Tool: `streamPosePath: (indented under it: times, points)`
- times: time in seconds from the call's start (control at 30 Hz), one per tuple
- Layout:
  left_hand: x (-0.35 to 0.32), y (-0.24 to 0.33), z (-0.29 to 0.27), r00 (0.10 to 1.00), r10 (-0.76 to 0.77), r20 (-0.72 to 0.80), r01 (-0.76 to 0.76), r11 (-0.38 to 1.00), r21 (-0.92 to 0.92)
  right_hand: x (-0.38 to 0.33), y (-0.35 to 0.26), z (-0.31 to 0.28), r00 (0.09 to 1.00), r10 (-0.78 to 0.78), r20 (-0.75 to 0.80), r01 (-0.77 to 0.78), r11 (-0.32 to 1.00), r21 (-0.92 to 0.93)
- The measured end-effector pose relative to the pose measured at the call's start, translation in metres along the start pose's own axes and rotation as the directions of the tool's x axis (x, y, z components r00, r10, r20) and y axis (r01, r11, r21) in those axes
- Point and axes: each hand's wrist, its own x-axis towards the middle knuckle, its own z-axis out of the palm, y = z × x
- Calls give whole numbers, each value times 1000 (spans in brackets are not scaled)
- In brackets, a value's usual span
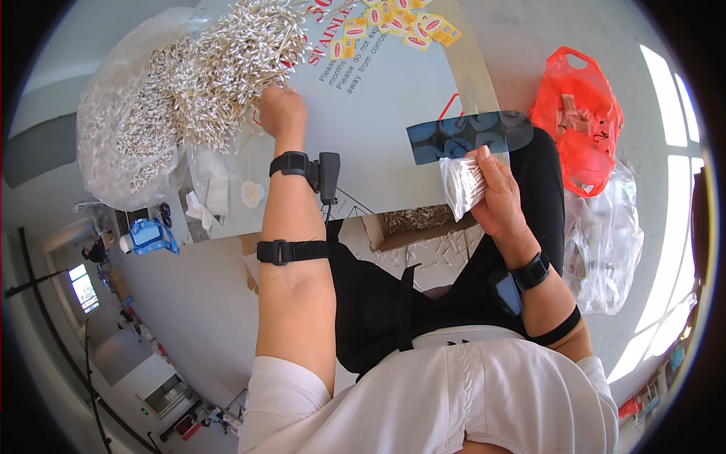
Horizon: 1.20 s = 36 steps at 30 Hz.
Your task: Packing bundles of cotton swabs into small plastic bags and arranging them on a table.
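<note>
Head view: right hand (495,200) has its fingers (490,170) clamped on a small clear packet (461,185) of pale sticks, held above the counter's near edge, its long axis running roughly from the palm up toward the counter (393,129). Left hand (281,110) is buried in a big heap of white sticks (212,76); I cannot tell whether its fingers are apart or closed. Just beyond the packet lies a dark blue patterned strip (469,132). Small yellow-and-red labels (393,23) scatter at the far edge. An orange plastic bag (578,113) sits at the right, with a clear bag (601,242) below it.
</note>
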Motion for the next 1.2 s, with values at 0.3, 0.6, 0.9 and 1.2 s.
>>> streamPosePath:
  times: [0.3,0.6,0.9,1.2]
  points:
    - [-25,-26,0,999,35,8,-35,997,66,2,0,-2,998,24,59,-25,1000,15]
    - [-77,-51,-9,998,57,16,-47,932,-358,1,1,5,995,41,96,-44,999,28]
    - [-181,-2,-72,970,148,192,70,588,-806,1,4,-2,992,7,127,-5,1000,-17]
    - [-229,14,-124,822,566,-64,-484,635,-602,-5,1,2,991,-33,126,45,994,-95]
